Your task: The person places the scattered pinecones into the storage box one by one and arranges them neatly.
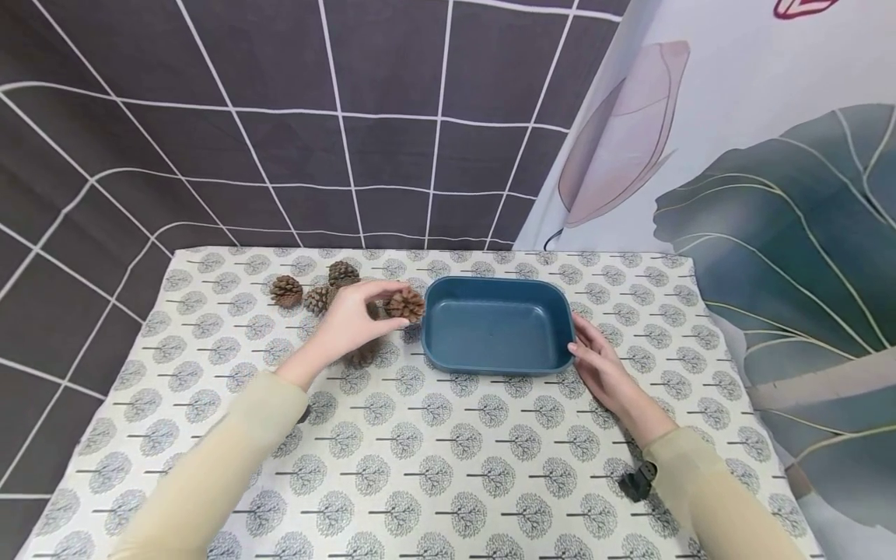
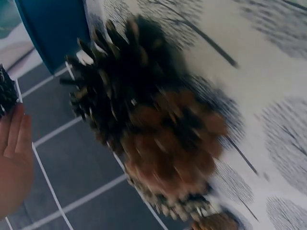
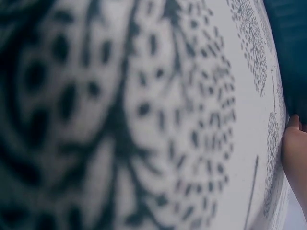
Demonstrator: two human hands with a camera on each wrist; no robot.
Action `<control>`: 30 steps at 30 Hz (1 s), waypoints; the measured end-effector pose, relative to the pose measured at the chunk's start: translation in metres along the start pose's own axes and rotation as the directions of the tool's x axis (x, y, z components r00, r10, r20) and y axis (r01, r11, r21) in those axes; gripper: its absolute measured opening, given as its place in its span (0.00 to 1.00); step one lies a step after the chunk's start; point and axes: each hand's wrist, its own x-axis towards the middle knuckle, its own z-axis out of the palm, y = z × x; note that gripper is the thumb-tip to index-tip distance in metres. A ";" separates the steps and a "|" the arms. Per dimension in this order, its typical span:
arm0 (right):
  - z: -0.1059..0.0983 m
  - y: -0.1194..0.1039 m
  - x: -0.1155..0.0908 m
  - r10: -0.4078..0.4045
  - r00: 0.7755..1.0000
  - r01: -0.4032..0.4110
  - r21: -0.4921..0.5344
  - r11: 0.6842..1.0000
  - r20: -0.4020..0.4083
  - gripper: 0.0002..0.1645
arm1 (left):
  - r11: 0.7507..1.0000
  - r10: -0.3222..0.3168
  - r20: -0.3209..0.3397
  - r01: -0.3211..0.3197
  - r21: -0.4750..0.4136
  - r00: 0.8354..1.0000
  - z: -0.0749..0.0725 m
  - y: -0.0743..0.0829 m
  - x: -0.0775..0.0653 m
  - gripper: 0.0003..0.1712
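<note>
My left hand [image 1: 357,313] pinches a brown pine cone [image 1: 405,305] between thumb and fingers, just left of the blue rectangular tub [image 1: 497,367]. In the left wrist view the hand [image 2: 14,153] and part of the held cone [image 2: 5,91] show at the left edge. The tub's inside holds nothing. At its right end my right hand [image 1: 600,362] grips the rim, thumb on the near side. Several other pine cones [image 1: 286,291] lie on the cloth behind and beneath the left hand, some partly hidden by it. Close up, a reddish-brown cone [image 2: 175,143] looks blurred.
A white cloth [image 1: 434,459] printed with grey trees covers the table. Behind it hangs a dark curtain [image 1: 392,70] with white grid lines. A pale curtain with large leaves [image 1: 791,210] hangs at the right. A black strap [image 1: 637,481] is at the right wrist.
</note>
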 end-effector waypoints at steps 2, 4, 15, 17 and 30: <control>0.001 -0.001 0.000 0.006 1.000 -0.006 -0.005 1.000 -0.004 0.44 | 1.000 0.020 0.028 -0.019 -0.002 0.999 0.007 0.002 0.006 0.35; 0.002 -0.003 0.001 0.011 1.000 -0.011 -0.018 1.000 -0.002 0.44 | 0.999 0.042 0.056 -0.041 -0.005 0.998 0.015 0.004 0.012 0.34; 0.002 -0.006 0.000 0.024 1.000 -0.024 -0.027 0.999 0.005 0.44 | 0.975 0.148 0.271 -0.186 0.120 0.951 0.045 0.011 0.034 0.33; 0.002 -0.005 0.000 0.024 1.000 -0.024 -0.023 0.999 0.001 0.44 | 0.962 0.161 0.339 -0.224 0.155 0.927 0.049 0.011 0.038 0.33; 0.002 -0.002 0.000 0.024 1.000 -0.024 -0.023 0.999 -0.015 0.44 | 0.894 0.110 0.643 -0.358 0.269 0.758 0.061 0.023 0.056 0.30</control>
